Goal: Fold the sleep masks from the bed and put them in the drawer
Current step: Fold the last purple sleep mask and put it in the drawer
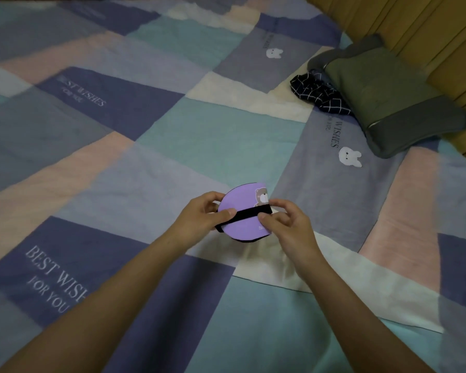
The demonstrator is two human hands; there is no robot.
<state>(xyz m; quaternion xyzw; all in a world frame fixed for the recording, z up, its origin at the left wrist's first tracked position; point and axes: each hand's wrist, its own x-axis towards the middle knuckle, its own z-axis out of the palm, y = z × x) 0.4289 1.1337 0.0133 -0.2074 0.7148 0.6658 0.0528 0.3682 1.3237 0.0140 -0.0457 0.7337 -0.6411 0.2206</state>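
- A purple sleep mask (241, 211), folded in half into a rounded shape, is held in the air above the bed (172, 146), between the two hands.
- The mask is gripped at its left edge by the left hand (203, 214): the thumb is laid on the near face, on the end of the strap, and the curled fingers are wrapped behind the far edge.
- The right edge is pinched by the right hand (285, 223), with the thumb on the near face by the strap and the forefinger hooked over the top; the remaining fingers are loosely curled beside it.
- A black elastic strap (249, 212) is drawn across the purple face from thumb to thumb, its long axis running left to right with the right end slightly higher; a loop of it is seen below the left thumb.
- The flat face of the mask is turned towards the camera; a small bear print (261, 196) sits just above the right forefinger.
- No drawer or other container is shown.
- Well beyond the right fingers, a grey-green pillow (382, 90) lies against a wooden headboard (428, 28), with a dark checked cloth (318, 94) touching its left side.
- The bed is covered by a patchwork sheet printed with rabbits and lettering.
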